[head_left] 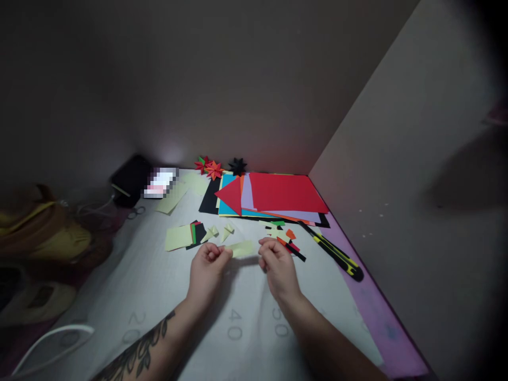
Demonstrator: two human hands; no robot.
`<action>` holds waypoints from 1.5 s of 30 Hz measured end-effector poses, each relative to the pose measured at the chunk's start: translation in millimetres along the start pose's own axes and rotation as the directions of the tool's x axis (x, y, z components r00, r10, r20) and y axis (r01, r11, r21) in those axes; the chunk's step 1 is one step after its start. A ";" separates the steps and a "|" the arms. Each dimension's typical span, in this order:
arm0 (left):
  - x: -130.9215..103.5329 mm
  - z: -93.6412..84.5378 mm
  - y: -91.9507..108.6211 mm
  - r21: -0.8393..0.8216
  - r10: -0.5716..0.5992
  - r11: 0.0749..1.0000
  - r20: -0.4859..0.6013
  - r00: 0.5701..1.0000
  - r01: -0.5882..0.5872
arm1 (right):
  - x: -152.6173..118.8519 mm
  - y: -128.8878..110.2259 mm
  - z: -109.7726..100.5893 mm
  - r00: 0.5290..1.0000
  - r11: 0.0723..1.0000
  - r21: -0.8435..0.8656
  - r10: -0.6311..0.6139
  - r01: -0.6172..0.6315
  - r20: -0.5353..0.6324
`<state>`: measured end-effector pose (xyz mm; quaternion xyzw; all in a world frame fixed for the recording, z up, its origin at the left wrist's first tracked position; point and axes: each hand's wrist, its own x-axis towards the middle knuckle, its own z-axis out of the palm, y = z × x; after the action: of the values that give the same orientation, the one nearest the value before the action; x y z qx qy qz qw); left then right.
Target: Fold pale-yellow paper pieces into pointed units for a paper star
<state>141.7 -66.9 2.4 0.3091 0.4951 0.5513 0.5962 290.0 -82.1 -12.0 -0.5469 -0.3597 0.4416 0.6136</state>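
Observation:
A pale green paper piece (241, 248) is pinched at its left end by my left hand (210, 264), slightly above the white surface. My right hand (279, 264) is curled just right of the paper's other end, with a small gap between; whether its fingertips hold anything is too small to tell. Beyond my hands lie two small folded pale green pieces (227, 232). To their left sits a stack of pale green squares (178, 237) with black, red and green ones. Coloured scraps (291, 234) lie behind my right hand.
A yellow and black cutter (335, 255) lies at right. Large coloured sheets (288, 193), folded paper stars (214, 170) and a lit phone (160, 182) are at the back. Scissors (136, 212) lie at left, near a yellow bag (59, 233).

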 end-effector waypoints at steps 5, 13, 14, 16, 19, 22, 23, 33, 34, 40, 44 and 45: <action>-2.1 1.8 0.9 0.020 -0.029 0.999 0.039 0.999 0.028 | -5.5 -2.9 4.5 0.975 0.998 -0.030 0.067 -0.062 0.211; -3.7 1.9 2.4 0.049 -0.019 0.999 0.062 0.998 0.016 | -5.8 -7.6 5.9 0.985 0.981 -0.191 -0.012 0.045 0.172; -3.5 1.7 2.3 0.054 -0.016 0.998 0.060 0.998 0.013 | -6.0 -7.7 6.0 0.985 0.982 -0.185 -0.010 0.042 0.171; -3.1 1.4 2.2 0.064 -0.014 0.998 0.057 0.998 0.010 | -6.7 -7.9 6.7 0.984 0.987 -0.160 0.004 0.025 0.179; -3.3 1.4 1.1 0.057 -0.023 0.998 0.064 0.998 0.019 | -8.4 -7.2 8.5 0.977 0.996 -0.081 0.057 -0.042 0.204; -4.9 2.3 -0.7 0.037 -0.032 0.999 0.107 0.994 0.028 | -9.9 -5.0 10.3 0.968 0.991 -0.005 0.131 -0.133 0.213; -5.7 2.8 -1.0 0.033 -0.033 0.999 0.125 0.992 0.029 | -10.1 -4.0 10.6 0.966 0.989 -0.001 0.144 -0.147 0.213; -3.6 1.9 6.2 0.067 0.007 0.998 0.105 0.994 -0.014 | -6.0 -5.4 4.7 0.976 0.978 -0.204 0.078 -0.036 0.205; -2.4 1.2 6.7 0.066 0.015 0.998 0.095 0.995 -0.022 | -4.4 -6.0 3.5 0.979 0.982 -0.190 0.054 -0.016 0.196; 1.6 -0.7 7.6 0.078 0.035 0.996 0.039 0.999 -0.038 | 7.2 -5.6 -5.9 0.998 0.994 -0.107 -0.015 0.021 0.061; 1.7 -0.8 7.4 0.062 0.030 0.998 0.037 0.999 -0.032 | 4.4 -6.6 -3.3 0.993 0.993 -0.103 -0.046 0.057 0.107; 1.4 -0.7 7.2 0.065 0.020 0.998 0.055 0.998 -0.023 | 2.0 -7.2 -1.0 0.986 0.993 -0.111 -0.023 0.041 0.164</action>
<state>138.4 -64.2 8.4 0.3486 0.4931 0.5326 0.5930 292.7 -80.6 -5.1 -0.5373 -0.4417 0.4535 0.5573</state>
